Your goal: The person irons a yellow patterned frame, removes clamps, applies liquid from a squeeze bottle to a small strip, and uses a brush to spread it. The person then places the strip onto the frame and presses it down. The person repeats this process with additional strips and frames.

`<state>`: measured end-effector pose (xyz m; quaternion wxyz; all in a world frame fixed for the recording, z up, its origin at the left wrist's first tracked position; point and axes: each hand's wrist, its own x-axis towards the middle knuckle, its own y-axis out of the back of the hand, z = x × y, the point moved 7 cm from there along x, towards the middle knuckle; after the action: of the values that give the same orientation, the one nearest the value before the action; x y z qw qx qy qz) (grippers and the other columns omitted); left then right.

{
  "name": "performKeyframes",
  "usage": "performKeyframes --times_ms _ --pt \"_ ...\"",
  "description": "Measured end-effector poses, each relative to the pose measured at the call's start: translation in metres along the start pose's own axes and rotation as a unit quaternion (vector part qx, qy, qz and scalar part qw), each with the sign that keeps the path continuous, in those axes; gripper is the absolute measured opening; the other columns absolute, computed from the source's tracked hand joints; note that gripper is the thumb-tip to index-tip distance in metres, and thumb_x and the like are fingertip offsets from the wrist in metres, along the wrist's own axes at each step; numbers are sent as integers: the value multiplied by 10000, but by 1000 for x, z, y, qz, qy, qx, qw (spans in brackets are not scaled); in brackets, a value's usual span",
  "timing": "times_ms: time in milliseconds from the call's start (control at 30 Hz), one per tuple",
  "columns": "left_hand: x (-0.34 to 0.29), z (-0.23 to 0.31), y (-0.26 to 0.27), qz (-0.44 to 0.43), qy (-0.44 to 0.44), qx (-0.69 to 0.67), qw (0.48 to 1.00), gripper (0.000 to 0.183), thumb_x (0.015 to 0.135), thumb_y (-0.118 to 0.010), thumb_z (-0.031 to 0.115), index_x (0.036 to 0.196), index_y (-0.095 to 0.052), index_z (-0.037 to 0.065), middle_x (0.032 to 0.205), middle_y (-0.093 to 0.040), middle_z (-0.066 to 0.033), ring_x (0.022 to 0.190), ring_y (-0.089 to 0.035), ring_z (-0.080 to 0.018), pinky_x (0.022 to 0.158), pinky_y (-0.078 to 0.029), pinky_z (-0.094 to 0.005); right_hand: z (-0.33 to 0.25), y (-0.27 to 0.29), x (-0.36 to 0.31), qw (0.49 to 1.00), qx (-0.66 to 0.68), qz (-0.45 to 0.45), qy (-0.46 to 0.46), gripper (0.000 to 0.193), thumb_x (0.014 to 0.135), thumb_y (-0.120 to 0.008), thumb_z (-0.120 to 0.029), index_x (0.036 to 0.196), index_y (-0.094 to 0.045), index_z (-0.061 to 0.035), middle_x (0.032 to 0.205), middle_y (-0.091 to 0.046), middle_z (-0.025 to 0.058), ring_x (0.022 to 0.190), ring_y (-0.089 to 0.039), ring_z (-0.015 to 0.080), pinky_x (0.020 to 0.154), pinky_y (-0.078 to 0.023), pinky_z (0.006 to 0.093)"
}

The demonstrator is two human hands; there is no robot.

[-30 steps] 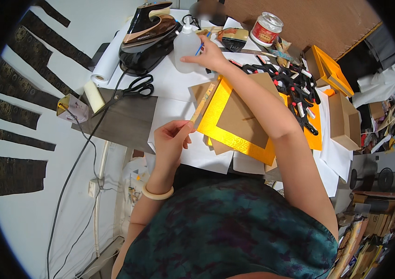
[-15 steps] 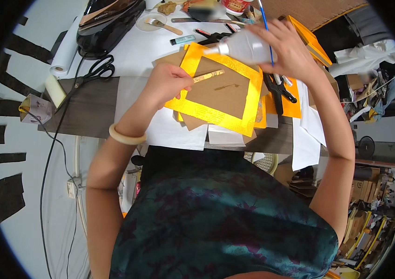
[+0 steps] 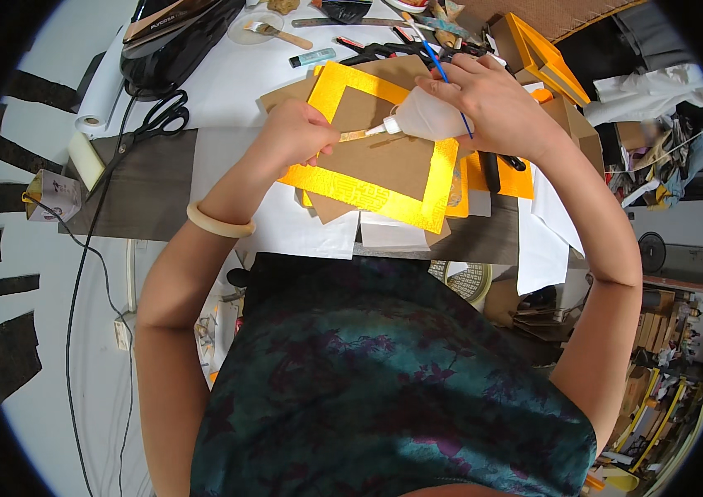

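A: Nearest, white paper point(image 3: 318, 228) at the tabletop point(image 3: 144, 186) edge, gold frame point(image 3: 368, 195) on it with brown card point(image 3: 393, 153) in the middle.

B: Hands?

A: Left hand point(image 3: 297, 137) pinched shut on a small brush point(image 3: 353, 135), handle hidden in the fist, bristle end sticking out toward the right. Right hand point(image 3: 492, 108) wrapped tight round a white glue bottle point(image 3: 422, 118), a thin blue brush point(image 3: 442, 70) tucked under its fingers.

B: Key relation?

A: Bottle lies sideways, long axis left-right, nozzle pointing left, tip touching the brush end over the card. Both hands equally close.

B: Farther back?

A: Scissors point(image 3: 161, 120) left, black iron point(image 3: 177, 33) beyond, clamps point(image 3: 384, 51) and another gold frame point(image 3: 542, 58) at rear.

B: Change from half a second ago?

A: Bottle was up behind the frame; now down over the card, meeting the brush.
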<state>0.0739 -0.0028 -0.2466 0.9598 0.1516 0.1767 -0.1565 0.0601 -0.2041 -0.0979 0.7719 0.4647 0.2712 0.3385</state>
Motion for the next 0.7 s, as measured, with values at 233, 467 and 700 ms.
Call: performKeyframes --times_ms 233,467,700 --pt "2 -2 1 0 6 -4 1000 139 770 -722 73 791 -710 -64 685 -685 -109 519 -607 -150 520 -498 -281 10 4 -12 999 -36 -12 -24 805 619 -930 -207 1355 -616 -124 1158 -645 58 1202 -563 233 1008 -434 403" --pt "2 -4 1 1 5 -9 1000 161 774 -730 80 834 -716 -69 714 -705 -114 526 -620 -151 529 -515 -285 -19 15 5 994 -105 10 11 714 668 -875 -163 1334 -622 -114 1136 -644 49 1196 -567 216 989 -432 383" --pt "1 -1 1 11 2 1 1000 132 793 -720 71 837 -718 -53 701 -691 -96 503 -594 -135 484 -475 -265 -12 23 -9 984 -174 -17 -14 699 752 -816 -155 1407 -573 -123 1215 -613 68 1249 -533 224 1056 -405 408"
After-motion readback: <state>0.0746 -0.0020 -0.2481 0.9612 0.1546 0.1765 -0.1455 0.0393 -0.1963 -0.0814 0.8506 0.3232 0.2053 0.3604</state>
